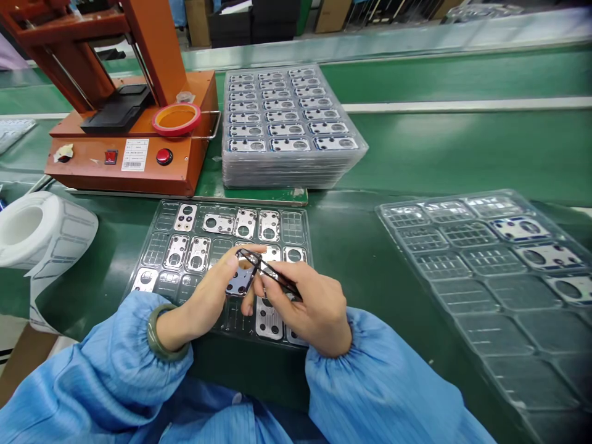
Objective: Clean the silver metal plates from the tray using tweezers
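Observation:
My left hand (213, 295) pinches a small metal plate (239, 282) with a large round hole and smaller dark holes, held up and tilted. In my right hand (315, 303) is a pair of dark tweezers (279, 279), its tips at the upper edge of that plate. Both hands are over a clear plastic tray (161, 213) lying in front of me. Several similar silver plates (218, 223) sit in its pockets, while other pockets hold none. My hands hide part of the tray's middle.
An orange press (134, 154) with a red tape roll (176, 118) on it stands back left. Behind the tray rises a stack of filled clear trays (291, 166). Another clear tray (499, 296) with several plates lies right. A white label roll (60, 225) is at the left.

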Demonstrator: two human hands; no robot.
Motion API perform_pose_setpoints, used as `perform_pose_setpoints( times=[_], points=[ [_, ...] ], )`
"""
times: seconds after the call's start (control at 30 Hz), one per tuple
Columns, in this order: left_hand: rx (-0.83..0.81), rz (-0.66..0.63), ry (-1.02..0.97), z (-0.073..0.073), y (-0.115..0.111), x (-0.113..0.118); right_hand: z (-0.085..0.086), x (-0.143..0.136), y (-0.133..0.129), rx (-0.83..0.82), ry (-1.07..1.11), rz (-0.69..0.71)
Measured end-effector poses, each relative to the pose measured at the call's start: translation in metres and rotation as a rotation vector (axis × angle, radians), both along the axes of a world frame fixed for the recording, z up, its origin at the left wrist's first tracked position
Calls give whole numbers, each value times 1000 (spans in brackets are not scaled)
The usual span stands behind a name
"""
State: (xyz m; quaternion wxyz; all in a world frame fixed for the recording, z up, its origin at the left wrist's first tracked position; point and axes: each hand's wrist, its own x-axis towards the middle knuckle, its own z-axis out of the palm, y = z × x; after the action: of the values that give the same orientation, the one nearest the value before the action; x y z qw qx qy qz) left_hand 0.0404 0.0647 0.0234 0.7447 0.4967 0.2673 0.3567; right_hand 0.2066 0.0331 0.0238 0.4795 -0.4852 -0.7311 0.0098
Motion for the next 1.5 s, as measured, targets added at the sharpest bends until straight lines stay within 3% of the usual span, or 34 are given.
perform_pose_setpoints(
  times=[0.17, 0.33, 0.7, 0.8, 1.0, 1.13, 1.23, 1.3, 1.5],
  points=[
    [63, 47, 79, -4, 0, 0, -5, 2, 0, 15, -67, -5],
    [68, 72, 154, 2, -1, 1, -11, 3, 1, 104, -132, -10],
    [122, 153, 401, 6, -2, 2, 2, -1, -2, -177, 94, 60],
    [127, 169, 417, 7, -2, 2, 7, 0, -3, -310, 204, 100],
    [157, 144, 416, 11, -2, 3, 16, 5, 1, -836, 658, 292],
    [139, 106, 389, 10, -1, 3, 14, 4, 5, -964, 835, 409],
    [121, 82, 339, 9, -1, 2, 14, 1, 4, -921, 803, 389],
    [116, 69, 293, 7, -1, 1, 15, 0, 1, -801, 732, 331],
    [90, 24, 186, 2, -1, 2, 13, 4, -5, -424, 386, 28]
  ],
)
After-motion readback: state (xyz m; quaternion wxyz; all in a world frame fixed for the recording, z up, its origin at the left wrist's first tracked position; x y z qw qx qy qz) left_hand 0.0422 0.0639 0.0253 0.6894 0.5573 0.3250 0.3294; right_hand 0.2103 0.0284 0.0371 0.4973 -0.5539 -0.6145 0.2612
